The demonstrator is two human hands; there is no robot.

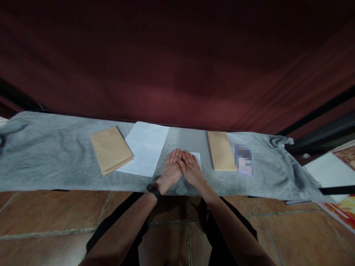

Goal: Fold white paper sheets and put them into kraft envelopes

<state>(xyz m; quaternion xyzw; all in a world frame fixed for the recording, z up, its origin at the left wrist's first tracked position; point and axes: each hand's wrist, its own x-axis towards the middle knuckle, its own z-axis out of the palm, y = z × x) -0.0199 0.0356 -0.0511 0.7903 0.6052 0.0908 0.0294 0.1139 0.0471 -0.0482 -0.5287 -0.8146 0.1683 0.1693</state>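
Note:
My left hand (172, 168) and my right hand (192, 168) lie side by side on the cloth-covered surface, touching along their inner edges. Both are flat with fingers stretched out. Beneath them is a small piece of white paper (198, 158), mostly covered; its right edge and corner show past my right fingers. To the left lies a larger white sheet (146, 147), partly under a stack of brown envelopes (111, 149). Right of my hands rests another brown envelope stack (222, 151). A pixelated picture card (244, 160) is beside that stack.
Grey cloth (63, 155) covers the long narrow surface, wrinkled at its right end. A dark red curtain (177, 81) hangs along the far edge. White paper (330, 171) and dark bars (327, 118) are at the right. Brown floor tiles (55, 210) lie below.

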